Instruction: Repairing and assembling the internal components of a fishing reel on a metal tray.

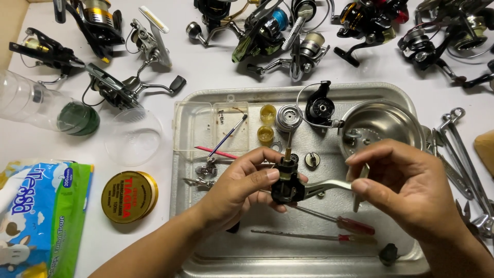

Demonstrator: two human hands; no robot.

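Item: black reel body (286, 180), brass shaft upright, held over the middle of the metal tray (309, 262).

Left hand (242, 183): fingers closed round the body from the left.

Right hand (406, 185): thumb and forefinger pinched on the silver crank handle (329, 186) (knob end hangs below the fingers).

Handling note: a firm left-hand grip and a level, gentle turn of the handle likely suit the exposed shaft.

Nearby: two red-handled screwdrivers (355, 225) beneath; steel bowl (381, 123) toward the tray's far right corner; silver spool (288, 117); wrenches (458, 149) at the worktop's right edge.

Obstructions: loose small parts crowd the tray under the hands.
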